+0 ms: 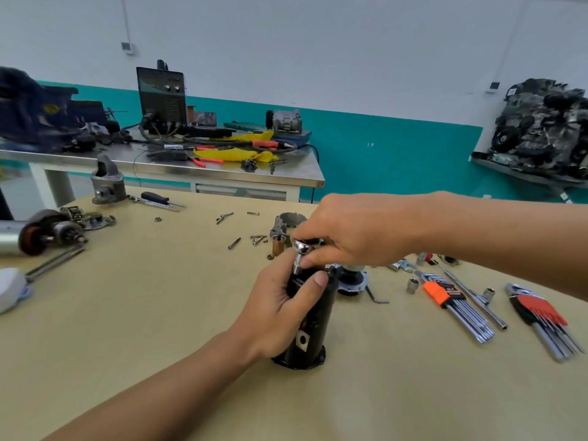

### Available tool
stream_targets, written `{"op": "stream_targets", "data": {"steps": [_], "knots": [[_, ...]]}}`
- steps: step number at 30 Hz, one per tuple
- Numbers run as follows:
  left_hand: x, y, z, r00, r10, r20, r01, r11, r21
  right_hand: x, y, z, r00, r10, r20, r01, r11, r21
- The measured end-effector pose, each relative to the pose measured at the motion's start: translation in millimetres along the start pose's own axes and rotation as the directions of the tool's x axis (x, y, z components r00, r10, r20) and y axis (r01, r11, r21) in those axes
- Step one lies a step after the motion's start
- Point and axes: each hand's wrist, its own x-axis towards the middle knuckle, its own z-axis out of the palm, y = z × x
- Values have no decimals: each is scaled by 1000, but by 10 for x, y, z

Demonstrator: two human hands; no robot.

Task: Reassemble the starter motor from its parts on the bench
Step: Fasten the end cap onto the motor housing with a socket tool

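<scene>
Gripping upright black housing (313, 326), ratchet (302, 249) on top

Matt bench, gloss-black housing, bright chrome on top.

The bench (127, 313) shows a smooth, matt tan surface, like board or paper covering. The motor housing (313, 329) looks like black painted metal with a soft sheen, gripped by the left hand (280, 313). The ratchet head (302, 249) under the right hand (356, 230) gleams in polished chrome. The hex keys (467, 316) shine as bare steel in an orange plastic holder. The far table (222, 173) is brushed stainless metal, with crumpled yellow cloth (229, 153) on it.
</scene>
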Motion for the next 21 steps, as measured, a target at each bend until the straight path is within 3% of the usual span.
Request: {"op": "stream_targets", "data": {"steps": [8, 14, 21], "knots": [[-85, 21, -4, 997, -77, 24, 78, 997, -28, -61, -29, -103, 996, 72, -51, -74, 997, -35], [-92, 19, -3, 999, -49, 8, 49, 999, 9, -55, -91, -33, 997, 73, 10, -72, 995, -73], [-117, -22, 83, 998, 1, -65, 2, 999, 42, 72, -228, -50, 975, 209, 74, -195, 966, -167]]}}
